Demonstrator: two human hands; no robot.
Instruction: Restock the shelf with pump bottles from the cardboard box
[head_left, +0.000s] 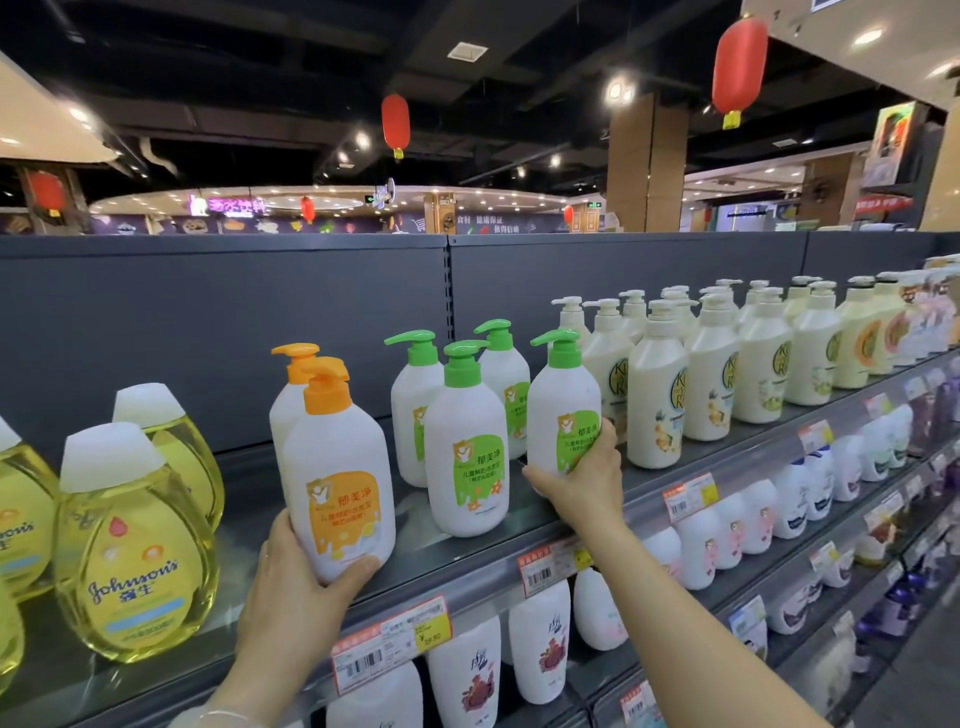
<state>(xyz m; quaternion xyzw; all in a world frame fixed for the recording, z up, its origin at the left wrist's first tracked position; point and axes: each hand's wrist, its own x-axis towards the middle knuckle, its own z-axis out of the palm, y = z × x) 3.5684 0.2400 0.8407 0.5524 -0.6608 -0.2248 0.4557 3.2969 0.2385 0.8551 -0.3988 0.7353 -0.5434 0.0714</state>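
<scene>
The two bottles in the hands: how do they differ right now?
The orange-pump bottle has an orange label; the green-pump bottle has a green one. The left hand holds the orange-pump bottle at the shelf's front edge, beside yellow bottles; the right hand holds the green-pump bottle further back, beside cream bottles. Both are white, upright, gripped low.

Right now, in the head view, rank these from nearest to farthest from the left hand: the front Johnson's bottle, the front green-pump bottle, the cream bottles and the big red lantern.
1. Front Johnson's bottle, just left of the left hand.
2. Front green-pump bottle, to the right on the same shelf.
3. Cream bottles, farther right along the shelf.
4. Big red lantern, overhead at upper right.
</scene>
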